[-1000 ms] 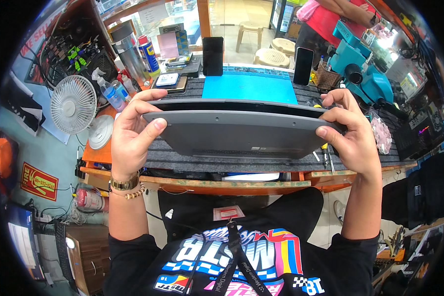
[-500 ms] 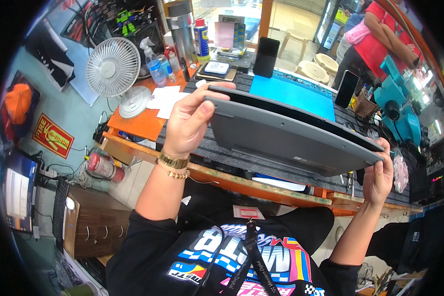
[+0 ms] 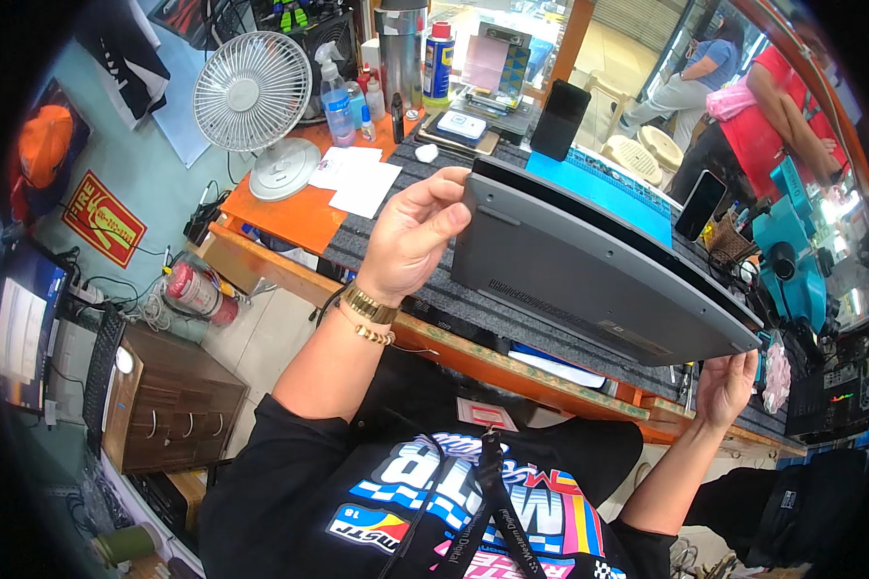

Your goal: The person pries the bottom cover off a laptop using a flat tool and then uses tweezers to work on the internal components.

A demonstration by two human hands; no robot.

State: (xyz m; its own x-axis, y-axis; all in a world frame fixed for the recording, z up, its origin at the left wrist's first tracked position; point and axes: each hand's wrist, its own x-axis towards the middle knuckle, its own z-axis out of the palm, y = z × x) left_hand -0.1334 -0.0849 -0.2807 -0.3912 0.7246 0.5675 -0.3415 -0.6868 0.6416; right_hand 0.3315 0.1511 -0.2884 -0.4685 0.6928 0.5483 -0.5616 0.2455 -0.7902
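A dark grey laptop is held up above the bench, tilted with its underside toward me and its right end lower. A dark gap runs along its far edge between the two halves. Closed on its left end is my left hand, thumb on the underside and fingers at the edge. My right hand grips the lower right corner with its fingertips, palm turned partly up. Beneath the laptop lies a grey striped mat. Beyond it, a blue mat is partly hidden.
A white fan stands on the orange desktop at left, near papers, a spray bottle and a blue can. Two phones stand upright behind the laptop. A turquoise microscope is at right. People stand beyond the bench.
The laptop and both hands sit further right relative to my body, and the laptop's right end has dipped. My right hand has slid lower around the corner. The whole view has shifted somewhat.
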